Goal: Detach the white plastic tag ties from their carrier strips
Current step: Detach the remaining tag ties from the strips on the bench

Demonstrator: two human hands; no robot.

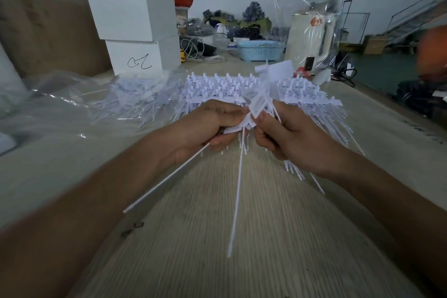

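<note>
Both hands are up over the wooden table [242, 237], working one carrier strip [260, 103] between them — the left hand [205, 126] clenched around a fan of white tag ties [238, 128], the right hand [283, 135] pinching the strip where they join. This looks like the snapping-off step, mid-pull; next should come a sharp twist or tug apart, then dropping the freed ties. Long ties dangle below the hands toward the table. Just beyond the hands lies the stack of waiting strips [217, 89], with loose ties in clear plastic [135, 97] left of it. The near side of the table gives open room; the right edge runs close by.
</note>
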